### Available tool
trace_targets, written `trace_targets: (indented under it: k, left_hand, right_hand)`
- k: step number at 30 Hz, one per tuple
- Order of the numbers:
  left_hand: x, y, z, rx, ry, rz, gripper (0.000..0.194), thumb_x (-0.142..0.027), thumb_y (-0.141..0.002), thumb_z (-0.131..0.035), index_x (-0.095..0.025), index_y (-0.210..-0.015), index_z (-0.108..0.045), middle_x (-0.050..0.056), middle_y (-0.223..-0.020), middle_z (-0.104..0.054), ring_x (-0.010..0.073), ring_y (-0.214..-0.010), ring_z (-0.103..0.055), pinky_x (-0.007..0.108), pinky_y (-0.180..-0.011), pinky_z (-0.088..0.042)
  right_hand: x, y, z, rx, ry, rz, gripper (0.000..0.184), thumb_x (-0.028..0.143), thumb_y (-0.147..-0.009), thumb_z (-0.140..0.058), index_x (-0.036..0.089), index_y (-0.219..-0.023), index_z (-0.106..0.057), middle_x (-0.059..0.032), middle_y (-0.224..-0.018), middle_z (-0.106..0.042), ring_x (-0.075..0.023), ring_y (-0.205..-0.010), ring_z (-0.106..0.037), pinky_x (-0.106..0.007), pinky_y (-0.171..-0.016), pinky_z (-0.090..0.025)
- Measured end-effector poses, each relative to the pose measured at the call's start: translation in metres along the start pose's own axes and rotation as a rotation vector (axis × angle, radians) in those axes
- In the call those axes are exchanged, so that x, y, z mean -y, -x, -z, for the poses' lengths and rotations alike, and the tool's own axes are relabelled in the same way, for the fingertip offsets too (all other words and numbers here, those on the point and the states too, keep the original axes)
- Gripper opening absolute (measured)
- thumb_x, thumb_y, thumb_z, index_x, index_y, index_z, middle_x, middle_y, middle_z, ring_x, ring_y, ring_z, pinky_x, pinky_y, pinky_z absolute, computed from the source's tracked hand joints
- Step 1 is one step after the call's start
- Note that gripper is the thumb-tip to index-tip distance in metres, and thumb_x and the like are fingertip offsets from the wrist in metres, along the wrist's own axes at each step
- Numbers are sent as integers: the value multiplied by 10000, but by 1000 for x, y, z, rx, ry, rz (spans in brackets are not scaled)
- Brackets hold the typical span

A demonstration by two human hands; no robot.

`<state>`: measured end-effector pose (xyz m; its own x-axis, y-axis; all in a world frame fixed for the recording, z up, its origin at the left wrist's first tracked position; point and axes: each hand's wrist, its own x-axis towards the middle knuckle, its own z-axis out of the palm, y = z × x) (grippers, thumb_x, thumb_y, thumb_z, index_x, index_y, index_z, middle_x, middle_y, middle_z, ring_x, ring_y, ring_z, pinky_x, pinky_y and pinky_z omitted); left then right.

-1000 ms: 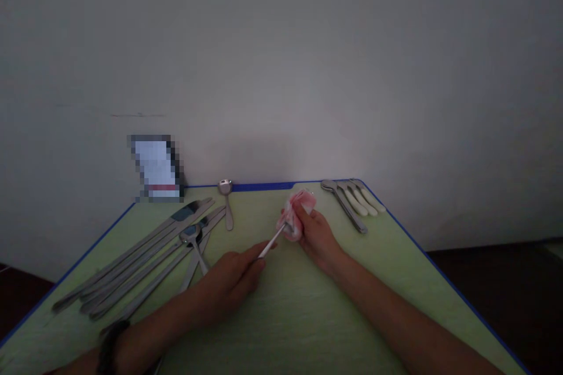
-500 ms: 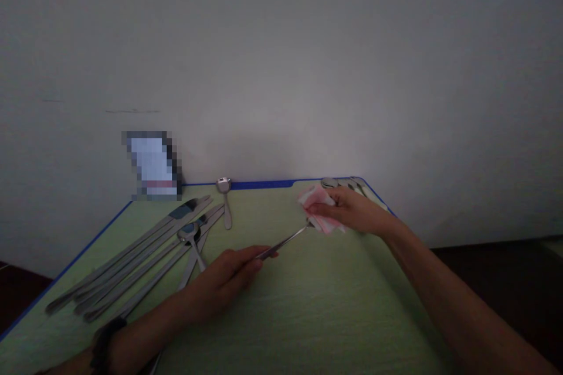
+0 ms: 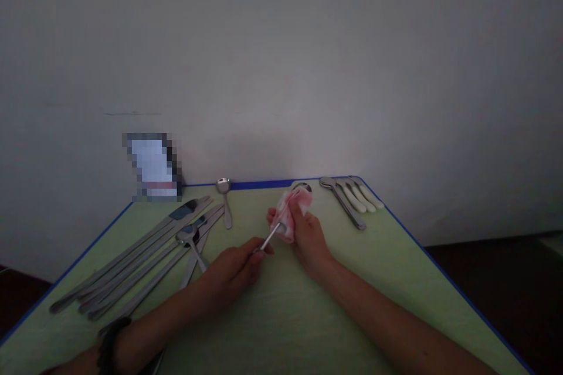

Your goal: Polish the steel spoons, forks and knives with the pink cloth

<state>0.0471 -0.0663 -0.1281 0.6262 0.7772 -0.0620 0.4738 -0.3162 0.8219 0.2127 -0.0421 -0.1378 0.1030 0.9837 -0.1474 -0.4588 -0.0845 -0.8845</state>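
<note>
While the right hand [image 3: 311,240] pinches a bunched cloth [image 3: 285,211] around a spoon [image 3: 271,236], thumb pressed on the near face, the left hand [image 3: 237,268] grips the handle end nearer than the cloth and to its left. The spoon runs through the folds: its handle shows on the near side of the cloth, and part of its bowl pokes out beyond the far side. Neither hand is spread; how tightly the fingers press inside the folds cannot be told.

Left of the cloth, a small spoon [image 3: 223,186] lies near the far edge of the counter [image 3: 281,316]. Farther left and nearer is a slanting row of long cutlery [image 3: 132,256], with another spoon [image 3: 188,237] lying across part of it. A device with a blurred-out screen [image 3: 153,165] leans beyond that row. Right of the cloth, a dark metal spoon [image 3: 343,202] lies beside some white-handled pieces [image 3: 358,196]; their tips are too dim to tell apart.

The step in hand appears to be wiping the spoon. The next move seems to call for a steady hold on the handle, with the cloth kept closed round the metal.
</note>
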Motion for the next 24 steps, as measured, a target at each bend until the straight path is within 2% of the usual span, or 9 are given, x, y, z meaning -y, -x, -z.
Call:
trace_targets:
  k: [3,5,10,13,15,19,22,24]
  left_hand:
    - [4,-2,-1,-18,-2,-13,281,-366,-935,-287,-173,-946,-491,-53,-614,-410,113,-546,-415,211,-524,-330]
    - [5,-3,-2,-18,-15,-10,275,-355,-934,-286,-172,-951,-492,-54,-608,-407,113,-539,-415,209,-515,-323]
    - [2,-2,-1,-25,-11,14,342,-383,-937,-282,-159,-1078,-498,-68,-575,-383,109,-517,-402,203,-495,-309]
    - [0,-1,0,3,1,25,374,-391,-940,-276,-154,-1094,-522,-79,-544,-345,100,-485,-367,197,-474,-286]
    - [-1,-1,1,14,-25,8,372,-384,-940,-286,-161,-1082,-548,-77,-543,-338,98,-485,-362,197,-474,-279]
    - [0,0,1,12,-28,-11,362,-385,-942,-300,-181,-1087,-561,-73,-554,-346,96,-496,-362,194,-476,-274]
    - [3,-1,1,18,69,17,383,-413,-943,-288,-174,-1105,-540,-78,-552,-333,93,-491,-345,188,-458,-263]
    - [5,-2,0,7,124,42,398,-429,-940,-289,-163,-1114,-528,-80,-556,-328,93,-496,-341,185,-454,-262]
  right_hand:
    - [-3,4,-3,98,36,-61,438,537,-723,-618,106,-742,-697,-118,-750,-723,-200,-632,-674,-309,-632,-515]
    - [-2,3,-3,119,24,-62,430,530,-726,-622,107,-743,-696,-115,-738,-722,-198,-619,-671,-310,-626,-514]
    - [7,-19,15,24,-93,34,405,529,-716,-641,130,-765,-690,-83,-754,-725,-183,-662,-668,-320,-713,-518]
    - [16,-36,30,-4,-81,121,374,516,-720,-647,147,-768,-684,-64,-785,-726,-173,-708,-665,-303,-740,-507]
    - [22,-43,37,-18,-76,128,394,544,-731,-620,158,-782,-679,-61,-794,-724,-176,-718,-661,-302,-722,-505]
    - [26,-46,36,33,-116,112,447,619,-747,-539,205,-862,-660,-15,-808,-703,-164,-757,-642,-283,-699,-494]
    - [21,-47,36,54,-101,178,391,587,-747,-535,235,-881,-643,26,-803,-684,-163,-812,-623,-283,-735,-482]
    - [16,-49,39,63,-34,204,345,538,-741,-535,224,-835,-643,20,-788,-682,-176,-828,-613,-295,-750,-474]
